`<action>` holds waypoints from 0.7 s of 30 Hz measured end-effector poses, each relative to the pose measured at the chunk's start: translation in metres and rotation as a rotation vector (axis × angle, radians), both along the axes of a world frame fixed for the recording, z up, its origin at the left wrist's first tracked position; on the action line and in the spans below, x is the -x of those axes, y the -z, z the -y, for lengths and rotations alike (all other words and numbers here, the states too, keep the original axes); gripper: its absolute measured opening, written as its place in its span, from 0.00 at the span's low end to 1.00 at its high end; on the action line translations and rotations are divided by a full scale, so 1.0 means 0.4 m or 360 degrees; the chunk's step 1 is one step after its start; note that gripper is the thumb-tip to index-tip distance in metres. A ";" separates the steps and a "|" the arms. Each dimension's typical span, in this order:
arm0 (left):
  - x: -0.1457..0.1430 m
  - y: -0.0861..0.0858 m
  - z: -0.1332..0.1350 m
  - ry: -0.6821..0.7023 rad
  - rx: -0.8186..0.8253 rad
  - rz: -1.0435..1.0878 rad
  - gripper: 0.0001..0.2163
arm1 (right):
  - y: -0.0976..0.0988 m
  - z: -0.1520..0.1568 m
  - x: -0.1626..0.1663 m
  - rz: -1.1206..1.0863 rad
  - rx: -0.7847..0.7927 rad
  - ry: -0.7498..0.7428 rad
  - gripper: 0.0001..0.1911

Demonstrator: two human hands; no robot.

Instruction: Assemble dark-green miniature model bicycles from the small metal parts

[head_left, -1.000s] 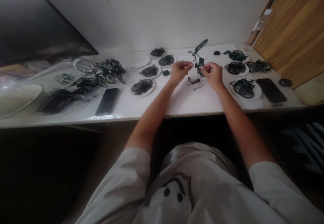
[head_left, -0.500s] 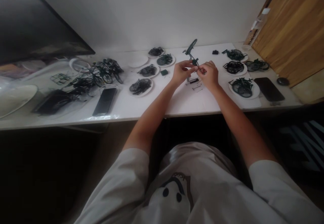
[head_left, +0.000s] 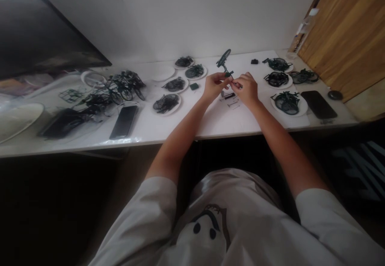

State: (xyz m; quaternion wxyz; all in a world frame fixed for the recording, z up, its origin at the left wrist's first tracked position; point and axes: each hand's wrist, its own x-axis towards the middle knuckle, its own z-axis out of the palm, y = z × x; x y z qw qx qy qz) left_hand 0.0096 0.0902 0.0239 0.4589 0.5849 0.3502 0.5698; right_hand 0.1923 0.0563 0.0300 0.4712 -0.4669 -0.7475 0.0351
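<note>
Both hands meet above the middle of the white table point(head_left: 228, 123). My left hand point(head_left: 214, 85) and my right hand point(head_left: 247, 88) pinch a small dark green model bicycle part point(head_left: 225, 63), whose wheel sticks up behind the fingers. Fingers of both hands are closed on its lower end. Just below the hands lie a small dark cylinder point(head_left: 229, 95) and a few thin metal pins point(head_left: 233, 104) on the table.
White plates with dark bicycle parts point(head_left: 167, 103) point(head_left: 286, 101) stand left and right of the hands. A heap of assembled model bicycles point(head_left: 117, 89) lies at the left. Two phones point(head_left: 123, 121) point(head_left: 319, 104) lie flat near the front edge. A wooden panel point(head_left: 345, 33) rises at right.
My hands have drawn together around the part. The wheel end swung from the right of the hands to the left and sits lower than before.
</note>
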 end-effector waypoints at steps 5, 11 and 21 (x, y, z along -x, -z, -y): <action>-0.005 -0.005 0.005 -0.0050 -0.0019 0.0013 0.21 | 0.002 -0.001 -0.002 -0.0025 -0.0013 0.0016 0.15; -0.002 -0.023 0.021 -0.0106 0.0049 0.0027 0.17 | -0.001 0.007 -0.004 -0.0071 0.0018 -0.0065 0.14; -0.001 -0.033 0.021 -0.0109 0.0097 0.0071 0.13 | -0.016 0.010 -0.007 -0.0174 0.0070 -0.0082 0.13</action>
